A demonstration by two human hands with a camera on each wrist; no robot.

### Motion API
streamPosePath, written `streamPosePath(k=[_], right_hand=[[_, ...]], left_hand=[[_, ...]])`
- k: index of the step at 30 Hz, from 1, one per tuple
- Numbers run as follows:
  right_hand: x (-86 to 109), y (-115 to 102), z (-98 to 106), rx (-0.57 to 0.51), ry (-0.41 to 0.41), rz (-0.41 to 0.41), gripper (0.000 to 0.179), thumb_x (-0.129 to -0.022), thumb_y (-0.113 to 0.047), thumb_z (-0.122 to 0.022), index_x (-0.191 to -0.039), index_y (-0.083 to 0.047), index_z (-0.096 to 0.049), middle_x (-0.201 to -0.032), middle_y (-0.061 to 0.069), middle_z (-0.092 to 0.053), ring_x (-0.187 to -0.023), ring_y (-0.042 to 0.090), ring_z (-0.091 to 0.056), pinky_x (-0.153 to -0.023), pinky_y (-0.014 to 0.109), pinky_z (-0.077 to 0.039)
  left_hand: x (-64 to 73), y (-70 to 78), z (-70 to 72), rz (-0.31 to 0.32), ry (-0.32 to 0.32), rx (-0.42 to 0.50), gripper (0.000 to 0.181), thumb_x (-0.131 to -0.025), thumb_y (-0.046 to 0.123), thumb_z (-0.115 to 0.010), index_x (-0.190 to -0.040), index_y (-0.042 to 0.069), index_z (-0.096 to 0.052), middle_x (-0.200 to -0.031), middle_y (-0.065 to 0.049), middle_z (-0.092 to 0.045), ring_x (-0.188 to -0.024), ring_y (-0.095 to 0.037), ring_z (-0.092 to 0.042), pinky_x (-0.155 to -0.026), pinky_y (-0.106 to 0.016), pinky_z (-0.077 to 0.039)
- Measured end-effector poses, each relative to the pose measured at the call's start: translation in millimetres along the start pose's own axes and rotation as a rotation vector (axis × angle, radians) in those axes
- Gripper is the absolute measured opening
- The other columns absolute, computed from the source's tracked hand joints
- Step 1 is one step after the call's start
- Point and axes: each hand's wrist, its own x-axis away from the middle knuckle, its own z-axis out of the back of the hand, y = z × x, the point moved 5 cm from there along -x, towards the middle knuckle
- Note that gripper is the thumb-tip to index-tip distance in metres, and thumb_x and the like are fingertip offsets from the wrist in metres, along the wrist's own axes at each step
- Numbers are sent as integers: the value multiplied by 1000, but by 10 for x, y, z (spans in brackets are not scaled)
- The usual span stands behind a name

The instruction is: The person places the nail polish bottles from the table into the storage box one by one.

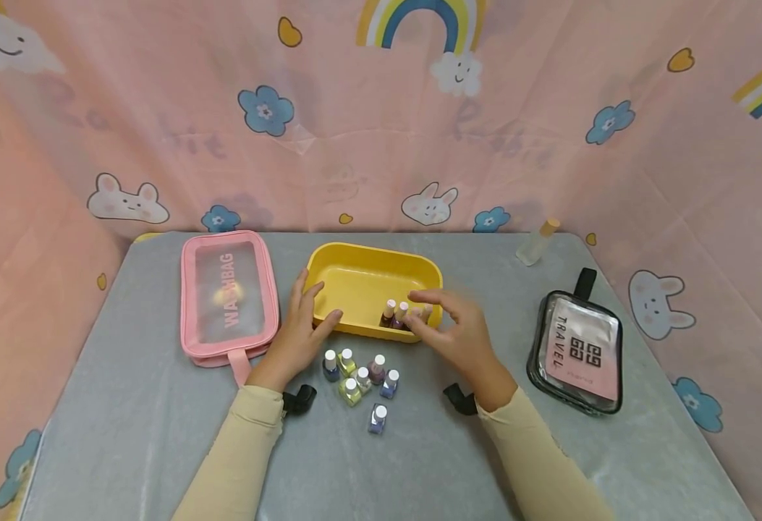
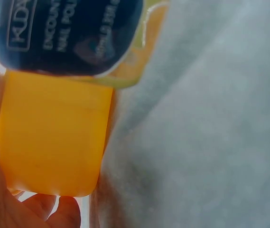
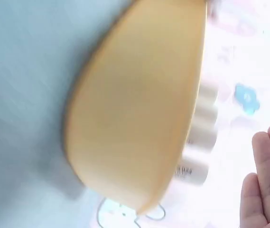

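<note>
A yellow tray [image 1: 348,289] stands at the back middle of the table. My left hand [image 1: 294,339] holds its left end, thumb by the front rim and fingers around the corner. Over the front right corner, my right hand [image 1: 462,336] has its fingers spread and grips nothing. Several white-capped nail polish bottles [image 1: 388,315] stand beneath it in that corner, partly hidden; their caps [image 3: 199,135] rise above the rim in the right wrist view. In front of the tray stand more bottles: a dark blue bottle [image 1: 331,370], yellowish ones, a purple bottle [image 1: 377,372] and light blue ones.
A pink wash bag [image 1: 224,304] lies left of the tray. On the right lies a black-edged travel pouch [image 1: 576,354]. A clear bottle with a yellow cap [image 1: 533,248] stands near the back right edge. Pink patterned cloth [image 1: 354,159] hangs behind the table.
</note>
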Motion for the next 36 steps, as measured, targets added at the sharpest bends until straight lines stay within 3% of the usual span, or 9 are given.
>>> streamPosePath(k=[5, 9, 13, 18, 23, 36], right_hand=[[353, -151, -104, -11, -55, 62, 44, -74, 8, -91, -114, 0, -77, -112, 12, -78, -104, 31, -73, -101, 21, -50], [569, -172, -197, 10, -95, 5, 42, -75, 5, -92, -114, -2, -78, -111, 7, -78, -103, 27, -74, -99, 20, -51], [695, -159, -281, 27, -137, -62, 38, -78, 1, -93, -113, -3, -79, -111, 3, -78, -104, 24, -74, -95, 30, -57], [744, -118, -321, 74, -144, -134, 36, -79, -6, -94, -112, -6, -80, -110, -1, -78, -105, 20, -73, -90, 42, -60], [745, -78, -327, 114, -168, -187, 30, -80, -9, -94, -107, -9, -81, -107, -4, -78, -103, 15, -73, -90, 40, -59], [765, -4, -368, 136, -205, -215, 23, -82, -9, -93, -103, -12, -81, -103, -5, -78, -99, 12, -71, -87, 38, -59]], left_hand=[[15, -10, 12, 2, 9, -6, 78, -109, 51, -55, -165, 4, -29, -177, -5, 9, -157, -38, -22, -121, -60, -28], [24, -2, 23, -8, 13, -1, 78, -109, 52, -55, -165, 3, -29, -177, -7, 8, -157, -39, -22, -121, -61, -29], [28, 1, 25, -6, 9, -2, 79, -109, 53, -54, -165, 3, -29, -177, -7, 9, -157, -39, -22, -121, -61, -29], [25, -5, 22, -5, 9, -2, 79, -109, 53, -54, -164, 3, -30, -177, -6, 9, -157, -39, -22, -121, -61, -28], [15, 1, 13, -12, 9, -6, 78, -109, 52, -54, -164, 3, -30, -177, -6, 9, -157, -39, -21, -122, -60, -28], [-4, 19, 1, -7, 4, 1, 77, -109, 48, -57, -164, 2, -29, -177, -8, 9, -157, -40, -22, -121, -60, -28]])
